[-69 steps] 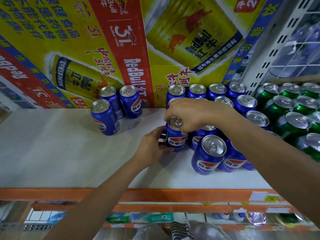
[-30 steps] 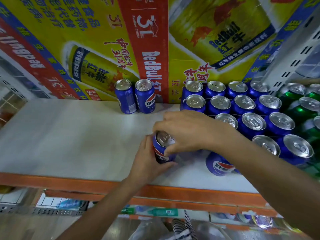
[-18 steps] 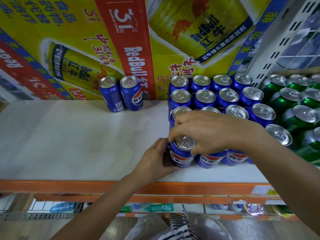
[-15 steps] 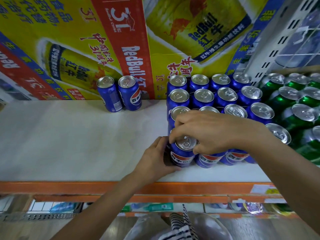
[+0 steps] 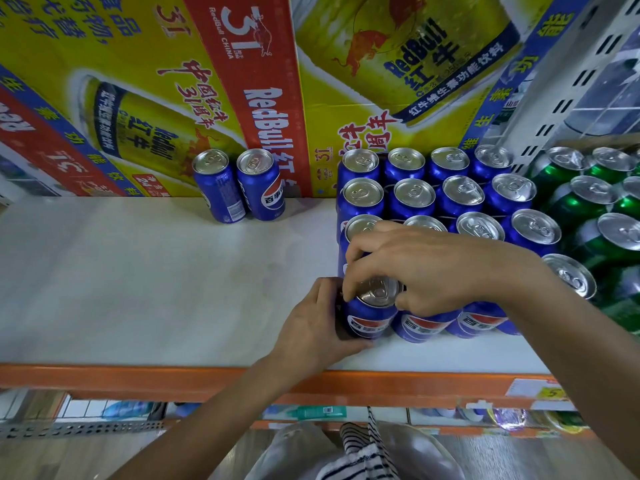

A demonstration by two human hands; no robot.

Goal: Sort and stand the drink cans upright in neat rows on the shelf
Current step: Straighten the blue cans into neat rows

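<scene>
Can stands upright at the left front corner of the blue block, on the shelf near its orange lip. Left hand wraps the can's left side, fingers curled round the body. Right hand comes over the top, fingertips pinching the rim. Reading: the top grip steers and turns the can, while the side grip braces it and presses it against its right neighbour so the front row closes without a gap. Label faces front, matching the two beside it, which is probably the aim of any twist. Block cans all upright, tops level; the right arm hides part of the front row. Green cans sit just right of the block, kept apart by kind. A pair of blue cans stands well apart at back left, against the cartons. Judgement: this placement is nearly finished; the pair is not yet joined to the rows.
</scene>
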